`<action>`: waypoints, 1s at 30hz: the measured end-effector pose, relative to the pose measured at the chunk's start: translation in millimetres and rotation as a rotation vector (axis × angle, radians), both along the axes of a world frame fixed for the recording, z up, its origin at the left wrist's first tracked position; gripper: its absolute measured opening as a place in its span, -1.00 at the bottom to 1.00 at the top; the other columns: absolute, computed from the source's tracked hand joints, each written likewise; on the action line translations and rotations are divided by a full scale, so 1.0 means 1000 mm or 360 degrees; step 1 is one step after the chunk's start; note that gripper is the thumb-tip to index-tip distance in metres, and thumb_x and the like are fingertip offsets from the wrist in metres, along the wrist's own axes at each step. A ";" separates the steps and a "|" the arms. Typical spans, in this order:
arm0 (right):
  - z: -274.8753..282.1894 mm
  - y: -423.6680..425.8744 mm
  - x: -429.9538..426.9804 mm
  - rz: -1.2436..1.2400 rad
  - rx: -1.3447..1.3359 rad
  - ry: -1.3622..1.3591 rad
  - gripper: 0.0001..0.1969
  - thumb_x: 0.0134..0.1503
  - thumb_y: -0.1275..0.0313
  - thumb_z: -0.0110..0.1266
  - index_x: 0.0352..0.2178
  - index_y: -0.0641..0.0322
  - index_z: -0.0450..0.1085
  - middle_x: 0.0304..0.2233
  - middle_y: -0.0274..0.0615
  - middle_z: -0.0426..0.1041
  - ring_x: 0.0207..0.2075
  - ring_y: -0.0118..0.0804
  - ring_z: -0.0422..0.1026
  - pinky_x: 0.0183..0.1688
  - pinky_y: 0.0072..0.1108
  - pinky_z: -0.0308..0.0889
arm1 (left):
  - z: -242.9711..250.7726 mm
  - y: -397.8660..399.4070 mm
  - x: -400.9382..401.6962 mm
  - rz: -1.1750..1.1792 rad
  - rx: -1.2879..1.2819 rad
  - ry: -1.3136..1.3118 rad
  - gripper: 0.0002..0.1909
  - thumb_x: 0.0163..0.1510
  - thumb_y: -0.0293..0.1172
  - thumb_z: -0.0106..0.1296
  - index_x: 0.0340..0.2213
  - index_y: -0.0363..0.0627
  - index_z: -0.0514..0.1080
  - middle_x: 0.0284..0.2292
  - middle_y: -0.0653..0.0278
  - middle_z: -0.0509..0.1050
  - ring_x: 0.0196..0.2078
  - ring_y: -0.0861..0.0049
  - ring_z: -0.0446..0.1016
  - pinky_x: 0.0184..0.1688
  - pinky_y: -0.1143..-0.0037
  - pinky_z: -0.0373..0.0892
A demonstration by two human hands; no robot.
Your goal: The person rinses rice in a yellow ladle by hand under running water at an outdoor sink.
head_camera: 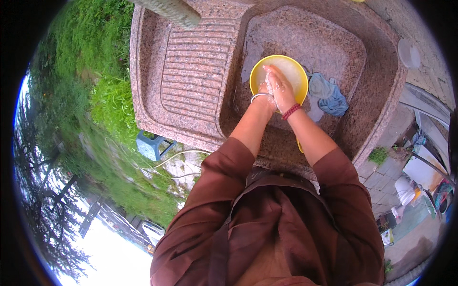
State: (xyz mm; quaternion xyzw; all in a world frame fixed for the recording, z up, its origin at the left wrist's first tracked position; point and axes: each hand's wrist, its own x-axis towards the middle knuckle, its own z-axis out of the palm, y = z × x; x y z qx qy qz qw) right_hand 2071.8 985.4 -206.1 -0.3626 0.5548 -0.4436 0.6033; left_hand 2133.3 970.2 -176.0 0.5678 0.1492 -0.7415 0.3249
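Note:
My left hand point(266, 93), with a silver-coloured bangle at the wrist, and my right hand point(281, 87), with a red beaded bracelet, press together over a round yellow basin point(305, 83). White, grainy bits cling to both palms and fingers; what they are I cannot tell. Cloudy whitish liquid point(291, 69) fills the basin, which rests in the deep bowl of a speckled pink stone sink point(307, 32). Part of a yellow handle or rim point(300, 146) shows beside my right forearm. The fingers of my left hand are mostly hidden behind my right hand.
A wet blue cloth point(333, 100) lies right of the basin. The sink's ribbed washboard point(195, 68) is at the left, with a pale post point(175, 12) above it. A blue plastic stool point(152, 146) and a hose point(179, 153) are beyond the left edge; a translucent lid or bowl point(408, 53) is at the right.

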 end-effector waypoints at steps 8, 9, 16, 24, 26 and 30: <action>0.007 -0.002 0.005 0.0047 -0.0057 0.0319 -0.55 0.20 0.16 -0.31 -0.07 0.31 0.24 -0.06 -0.05 0.31 -0.01 -0.19 0.27 0.05 -0.50 0.11 | -0.042 0.012 0.015 -0.0261 -0.0737 0.0268 -0.64 0.18 -0.14 -0.37 -0.11 -0.04 0.27 -0.13 0.16 0.36 -0.13 0.31 0.35 -0.06 0.33 0.29; 0.012 -0.001 0.006 0.0056 -0.0060 0.0321 -0.55 0.20 0.16 -0.31 -0.07 0.31 0.24 -0.06 -0.05 0.31 -0.01 -0.19 0.27 0.05 -0.50 0.11 | -0.049 0.013 0.017 -0.0131 -0.0723 0.0340 -0.65 0.18 -0.14 -0.36 -0.11 -0.02 0.26 -0.13 0.17 0.35 -0.14 0.31 0.35 -0.07 0.32 0.29; 0.013 -0.022 -0.015 0.0315 0.0012 0.0410 -0.44 0.19 0.03 -0.38 -0.03 0.31 0.19 -0.05 0.04 0.27 0.02 -0.07 0.23 0.07 -0.46 0.09 | -0.015 0.021 0.008 0.0265 -0.0465 0.0749 -0.66 0.18 -0.14 -0.31 -0.19 -0.08 0.32 -0.27 0.16 0.42 -0.26 0.36 0.41 -0.17 0.39 0.36; 0.037 -0.009 0.000 0.0352 -0.0256 0.0428 -0.42 0.18 0.01 -0.39 -0.07 0.36 0.21 -0.06 0.08 0.27 0.01 -0.05 0.23 0.06 -0.45 0.08 | -0.024 0.017 0.018 0.0257 -0.0640 0.0779 -0.61 0.18 -0.12 -0.31 -0.10 -0.11 0.26 -0.16 0.15 0.37 -0.14 0.33 0.36 -0.07 0.36 0.31; 0.031 -0.021 -0.009 0.0413 -0.0282 0.0637 -0.49 0.18 0.05 -0.37 -0.26 0.32 0.30 -0.22 0.10 0.35 -0.13 0.02 0.29 -0.05 -0.38 0.16 | -0.011 0.018 0.011 0.0202 -0.0672 0.0494 -0.58 0.18 -0.10 -0.35 -0.08 -0.12 0.24 -0.12 0.15 0.34 -0.08 0.31 0.32 -0.02 0.35 0.27; 0.013 -0.038 -0.020 0.0332 -0.0145 0.0921 -0.57 0.16 0.14 -0.32 -0.42 0.28 0.35 -0.38 0.13 0.38 -0.27 0.09 0.34 -0.23 -0.28 0.24 | 0.017 0.009 0.009 0.0293 -0.0429 0.0617 -0.61 0.18 -0.15 -0.36 -0.10 -0.11 0.25 -0.13 0.13 0.35 -0.08 0.32 0.32 -0.02 0.35 0.24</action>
